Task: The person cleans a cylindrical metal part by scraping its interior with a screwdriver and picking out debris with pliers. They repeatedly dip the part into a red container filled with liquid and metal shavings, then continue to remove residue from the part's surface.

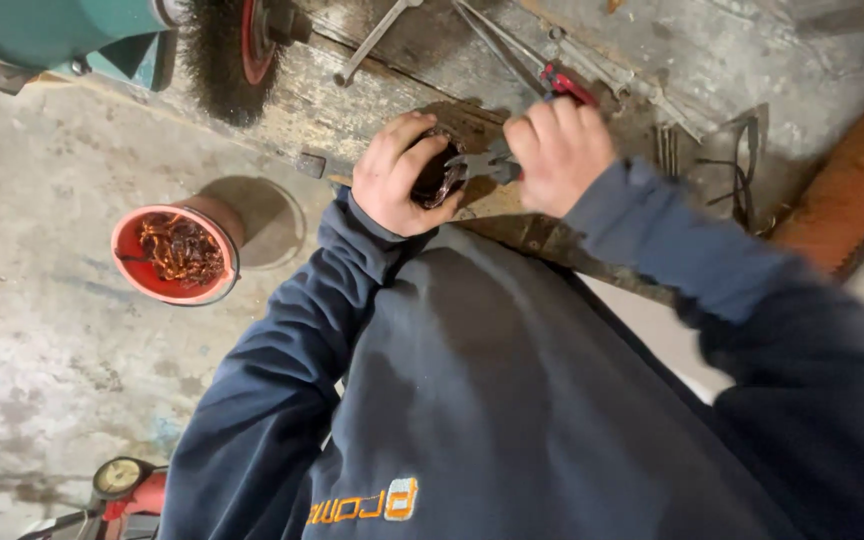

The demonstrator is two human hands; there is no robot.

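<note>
Soft, even daylight; right hand perhaps motion-blurred; red bucket casts a faint shadow.

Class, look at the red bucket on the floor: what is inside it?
The red bucket holds a tangled heap of coppery wire scraps. The heap covers the bucket's bottom, so anything lying beneath the wire cannot be seen.

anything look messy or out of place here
Mostly a cluttered bench: loose wrenches lie scattered at angles. The red bucket on the floor holds tangled copper wire. The left hand holds a dark wound part; the right hand works pliers into it.
</note>
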